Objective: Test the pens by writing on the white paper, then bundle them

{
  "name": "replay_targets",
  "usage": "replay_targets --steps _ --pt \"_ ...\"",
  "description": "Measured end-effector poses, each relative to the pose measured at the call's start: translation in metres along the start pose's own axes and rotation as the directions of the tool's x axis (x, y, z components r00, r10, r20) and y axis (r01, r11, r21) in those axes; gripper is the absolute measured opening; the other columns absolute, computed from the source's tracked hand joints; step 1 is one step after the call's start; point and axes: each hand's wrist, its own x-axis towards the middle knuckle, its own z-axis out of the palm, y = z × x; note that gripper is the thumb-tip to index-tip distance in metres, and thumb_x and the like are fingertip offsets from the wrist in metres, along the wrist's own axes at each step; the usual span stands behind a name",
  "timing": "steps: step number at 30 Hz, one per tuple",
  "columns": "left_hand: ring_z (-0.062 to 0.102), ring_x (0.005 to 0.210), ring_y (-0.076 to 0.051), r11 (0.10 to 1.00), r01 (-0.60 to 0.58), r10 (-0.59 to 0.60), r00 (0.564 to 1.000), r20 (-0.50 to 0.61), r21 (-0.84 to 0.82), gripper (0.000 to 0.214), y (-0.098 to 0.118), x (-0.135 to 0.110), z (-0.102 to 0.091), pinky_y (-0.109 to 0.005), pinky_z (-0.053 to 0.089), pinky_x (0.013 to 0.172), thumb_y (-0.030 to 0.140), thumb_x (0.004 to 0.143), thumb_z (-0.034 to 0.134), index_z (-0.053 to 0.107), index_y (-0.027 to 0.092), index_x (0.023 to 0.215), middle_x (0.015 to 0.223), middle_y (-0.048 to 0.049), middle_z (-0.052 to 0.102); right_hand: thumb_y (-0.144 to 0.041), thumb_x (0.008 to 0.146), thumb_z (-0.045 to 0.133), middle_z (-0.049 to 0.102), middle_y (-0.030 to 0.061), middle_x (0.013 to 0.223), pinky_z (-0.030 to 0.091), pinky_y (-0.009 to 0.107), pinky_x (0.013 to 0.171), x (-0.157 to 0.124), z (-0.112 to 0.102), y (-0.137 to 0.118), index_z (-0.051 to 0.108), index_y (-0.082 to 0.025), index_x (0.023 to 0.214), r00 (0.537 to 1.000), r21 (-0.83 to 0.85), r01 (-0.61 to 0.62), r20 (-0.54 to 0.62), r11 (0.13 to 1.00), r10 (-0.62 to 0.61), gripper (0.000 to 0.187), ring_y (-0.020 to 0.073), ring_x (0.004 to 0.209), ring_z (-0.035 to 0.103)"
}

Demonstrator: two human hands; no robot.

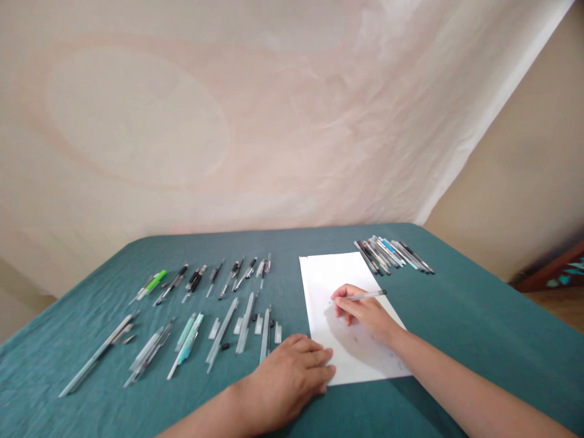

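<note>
My right hand (pixel 362 313) rests on a white sheet of paper (pixel 333 274) and is closed around a clear pen (pixel 365 296), whose tip points left onto the sheet. My left hand (pixel 292 374) lies flat with fingers stretched out, pressing the paper's near left corner against the green tablecloth (pixel 479 316). It holds nothing.
Two rows of several pens and loose caps (pixel 219 304) lie left of the paper, a green one (pixel 152 283) at far left. Another bunch of pens (pixel 392 254) lies at the back right. A pale cloth backdrop (pixel 228 121) hangs behind the table.
</note>
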Motion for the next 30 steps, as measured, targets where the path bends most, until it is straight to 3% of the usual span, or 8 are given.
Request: replay_targets --steps 13,20,24,30 --pt "0.053 0.111 -0.021 1.000 0.002 -0.002 1.000 -0.007 -0.022 0.032 0.000 0.001 0.001 -0.038 0.036 0.099 0.026 0.092 0.041 0.054 0.025 0.122 0.121 -0.0069 0.060 -0.032 0.082 0.052 0.059 -0.0019 0.063 0.034 0.020 0.043 0.000 -0.004 0.005 0.053 -0.020 0.084 0.995 -0.168 -0.002 -0.097 0.986 -0.014 0.012 0.0091 0.047 0.045" --pt "0.053 0.111 -0.021 1.000 -0.003 0.003 1.000 -0.018 -0.017 0.032 0.000 0.001 0.001 -0.037 0.036 0.098 0.027 0.093 0.040 0.054 0.025 0.121 0.120 -0.0073 0.061 -0.037 0.086 0.049 0.054 -0.0029 0.062 0.038 0.022 0.052 -0.003 0.001 -0.002 0.055 -0.019 0.080 0.986 -0.232 0.089 -0.120 0.969 -0.119 0.020 0.0102 0.054 0.049" --pt "0.053 0.111 -0.021 1.000 -0.005 0.004 1.000 -0.010 -0.020 0.032 0.000 0.001 0.000 -0.038 0.036 0.099 0.026 0.093 0.038 0.054 0.024 0.122 0.121 -0.0069 0.060 -0.043 0.089 0.043 0.051 -0.0039 0.059 0.038 0.023 0.051 -0.004 0.003 -0.005 0.054 -0.019 0.080 0.985 -0.233 0.100 -0.113 0.967 -0.129 0.028 0.0095 0.048 0.046" --pt "0.053 0.110 -0.021 1.000 -0.009 0.009 1.000 -0.014 -0.020 0.032 -0.001 0.001 0.001 -0.038 0.036 0.099 0.026 0.094 0.038 0.054 0.024 0.121 0.121 -0.0070 0.060 -0.037 0.085 0.049 0.053 -0.0024 0.064 0.039 0.023 0.051 -0.002 0.001 -0.001 0.056 -0.020 0.084 0.989 -0.196 0.088 -0.099 0.977 -0.109 0.019 0.0111 0.053 0.048"
